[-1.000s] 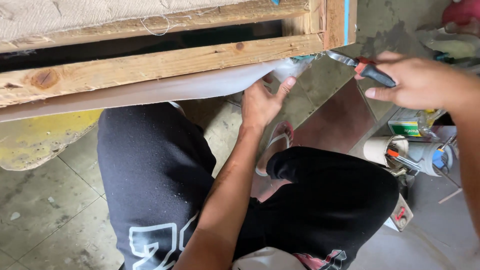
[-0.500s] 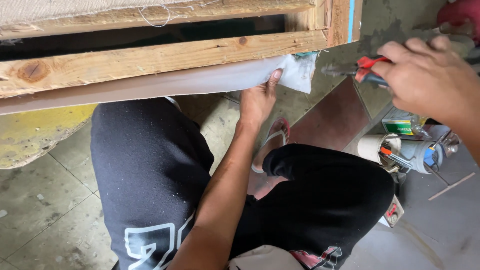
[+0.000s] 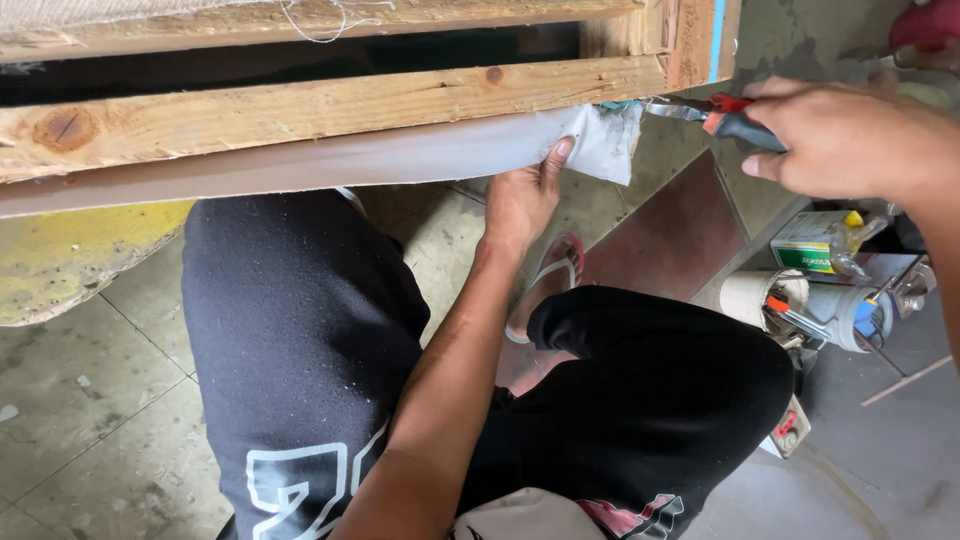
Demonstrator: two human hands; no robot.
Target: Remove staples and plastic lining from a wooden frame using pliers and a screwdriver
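A person sits low beside a rough wooden frame [image 3: 330, 105], knees in black shorts [image 3: 300, 330]. A pale grey fabric strip [image 3: 330, 160] runs along the frame's lower rail. The left hand [image 3: 520, 195] reaches up to it, fingers [image 3: 556, 155] pinching the loose white end of the fabric near the frame's corner. The right hand [image 3: 845, 135] is clenched around the dark and red handles of a pair of scissors [image 3: 705, 112], blades pointing left and touching the fabric's torn edge (the blade tips are partly hidden). On the floor [image 3: 90, 400] at right lie a green box [image 3: 812, 243] and a paper roll [image 3: 750, 295].
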